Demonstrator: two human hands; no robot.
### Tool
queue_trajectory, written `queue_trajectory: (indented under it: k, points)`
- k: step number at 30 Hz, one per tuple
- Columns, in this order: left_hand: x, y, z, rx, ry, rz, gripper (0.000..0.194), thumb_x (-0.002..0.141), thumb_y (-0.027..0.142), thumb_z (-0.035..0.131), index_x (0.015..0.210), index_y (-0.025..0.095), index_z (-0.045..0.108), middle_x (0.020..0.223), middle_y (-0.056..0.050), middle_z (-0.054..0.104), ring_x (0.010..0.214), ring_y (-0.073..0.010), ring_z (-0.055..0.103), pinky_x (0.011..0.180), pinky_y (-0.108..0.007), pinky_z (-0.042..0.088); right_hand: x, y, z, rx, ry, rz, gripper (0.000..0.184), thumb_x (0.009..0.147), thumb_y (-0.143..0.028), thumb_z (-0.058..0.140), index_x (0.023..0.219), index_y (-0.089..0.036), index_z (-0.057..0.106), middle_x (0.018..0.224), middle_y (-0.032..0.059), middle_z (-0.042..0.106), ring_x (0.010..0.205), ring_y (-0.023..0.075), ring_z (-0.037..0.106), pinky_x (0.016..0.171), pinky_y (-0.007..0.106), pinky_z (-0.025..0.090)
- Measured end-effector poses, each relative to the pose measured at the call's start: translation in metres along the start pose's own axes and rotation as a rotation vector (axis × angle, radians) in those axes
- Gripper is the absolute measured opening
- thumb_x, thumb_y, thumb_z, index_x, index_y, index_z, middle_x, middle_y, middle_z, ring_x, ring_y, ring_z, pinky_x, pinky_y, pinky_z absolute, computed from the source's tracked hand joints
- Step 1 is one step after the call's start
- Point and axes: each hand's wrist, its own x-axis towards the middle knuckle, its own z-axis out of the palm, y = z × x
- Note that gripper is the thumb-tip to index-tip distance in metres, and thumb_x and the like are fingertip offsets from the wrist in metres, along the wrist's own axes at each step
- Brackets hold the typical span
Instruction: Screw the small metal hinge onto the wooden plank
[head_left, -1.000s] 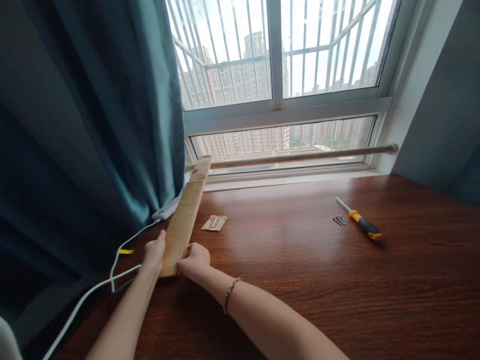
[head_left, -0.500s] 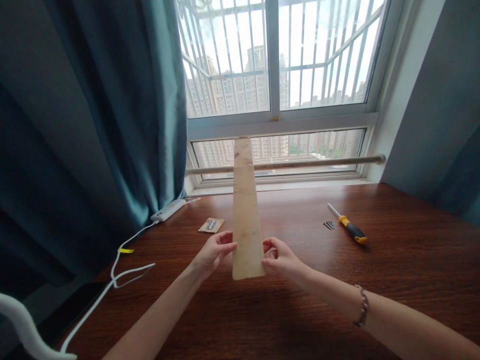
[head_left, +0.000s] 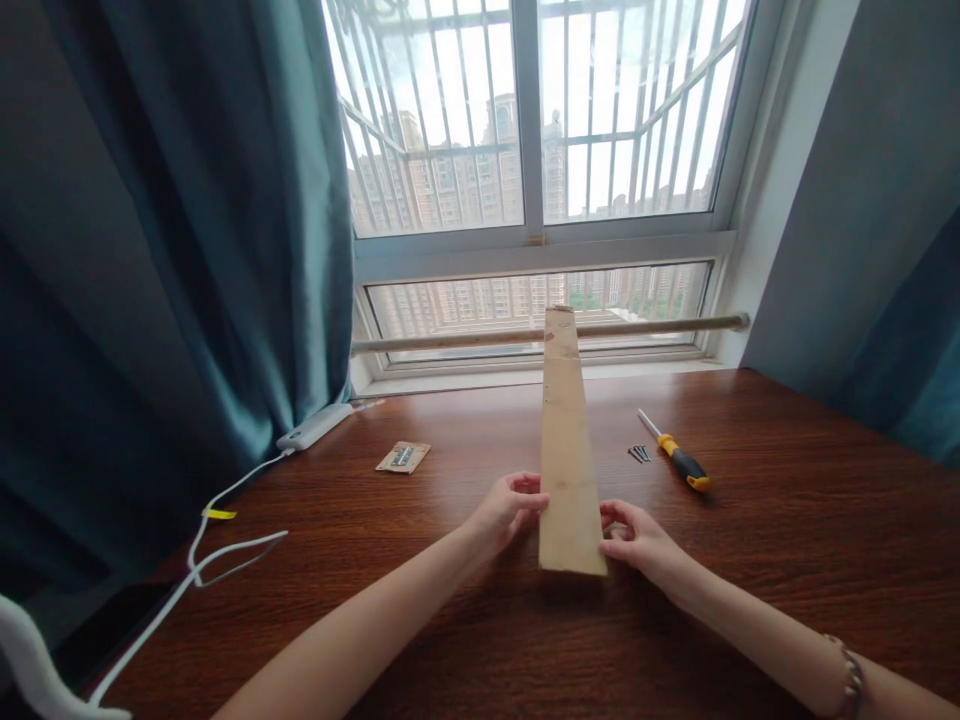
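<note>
A long, pale wooden board (head_left: 568, 450) points away from me over the desk, its far end in front of the window's lower pane. My left hand (head_left: 512, 510) grips its left edge near the close end, thumb on the side and fingers partly hidden beneath. On the opposite edge, my right hand (head_left: 636, 535) holds the board between thumb and curled fingers. To the right lie several dark screws (head_left: 639, 453) and a screwdriver (head_left: 679, 458) with a yellow and black handle. Left of the board is a small tan packet (head_left: 403, 457) with a dark printed patch.
The brown wood-grain desk (head_left: 420, 630) reaches back to the window sill. A white power strip (head_left: 315, 427) with a white cable (head_left: 196, 545) lies at the left, beside a blue curtain (head_left: 300, 250). A horizontal rail (head_left: 465, 340) crosses in front of the window.
Both hands have carried the board to the right, and its far end sits lower in view. The camera view has shifted slightly, so the desk things appear a little further left.
</note>
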Motion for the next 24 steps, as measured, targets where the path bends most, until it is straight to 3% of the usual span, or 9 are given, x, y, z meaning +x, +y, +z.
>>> queue_trajectory:
  k: [6, 10, 14, 19, 22, 24]
  points:
    - [0.004, -0.004, 0.001, -0.048, 0.059, -0.047, 0.037, 0.042, 0.009, 0.084, 0.074, 0.010, 0.065, 0.079, -0.009, 0.069, 0.078, -0.0183, 0.065, 0.090, -0.032, 0.045, 0.007, -0.001, -0.006, 0.043, 0.007, 0.056, 0.038, 0.052, -0.023, 0.069, 0.087, -0.016, 0.059, 0.074, -0.0016, 0.058, 0.045, 0.0035, 0.033, 0.044, 0.020, 0.022]
    - [0.005, -0.008, 0.002, -0.060, 0.107, -0.034, 0.038, 0.041, 0.008, 0.084, 0.073, 0.011, 0.064, 0.079, -0.010, 0.068, 0.077, -0.0184, 0.065, 0.089, -0.033, 0.046, 0.013, 0.001, -0.009, 0.022, 0.007, 0.069, 0.039, 0.049, -0.025, 0.071, 0.086, -0.018, 0.059, 0.072, -0.0012, 0.060, 0.047, 0.0060, 0.041, 0.046, 0.021, 0.032]
    - [0.006, -0.011, 0.001, -0.035, 0.078, -0.026, 0.040, 0.041, 0.013, 0.085, 0.076, 0.010, 0.066, 0.081, -0.011, 0.070, 0.081, -0.0206, 0.065, 0.091, -0.035, 0.045, 0.017, 0.005, -0.013, -0.028, -0.001, 0.076, 0.038, 0.050, -0.024, 0.070, 0.087, -0.017, 0.061, 0.076, 0.0018, 0.065, 0.049, 0.0082, 0.048, 0.051, 0.024, 0.041]
    - [0.010, -0.011, -0.001, 0.225, 0.016, 0.002, 0.041, 0.048, 0.026, 0.085, 0.082, 0.011, 0.068, 0.089, -0.014, 0.070, 0.087, -0.0251, 0.065, 0.089, -0.039, 0.045, 0.015, 0.000, -0.020, 0.016, -0.054, 0.091, 0.038, 0.052, -0.023, 0.073, 0.088, -0.017, 0.063, 0.081, 0.0060, 0.069, 0.079, 0.0200, 0.065, 0.072, 0.032, 0.050]
    - [0.013, -0.005, -0.005, 0.388, -0.028, -0.026, 0.042, 0.053, 0.034, 0.081, 0.085, 0.011, 0.069, 0.091, -0.014, 0.070, 0.083, -0.0245, 0.065, 0.079, -0.037, 0.049, 0.013, -0.003, -0.022, 0.014, -0.081, 0.097, 0.037, 0.053, -0.021, 0.072, 0.088, -0.017, 0.064, 0.084, 0.0076, 0.070, 0.082, 0.0210, 0.066, 0.076, 0.034, 0.051]
    - [0.015, 0.004, -0.014, 0.512, 0.021, -0.012, 0.041, 0.058, 0.039, 0.077, 0.086, 0.011, 0.068, 0.089, -0.014, 0.069, 0.078, -0.0240, 0.065, 0.071, -0.036, 0.050, 0.011, -0.001, -0.024, -0.058, -0.041, 0.091, 0.037, 0.053, -0.023, 0.073, 0.090, -0.018, 0.066, 0.086, 0.0089, 0.071, 0.079, 0.0214, 0.066, 0.072, 0.034, 0.053]
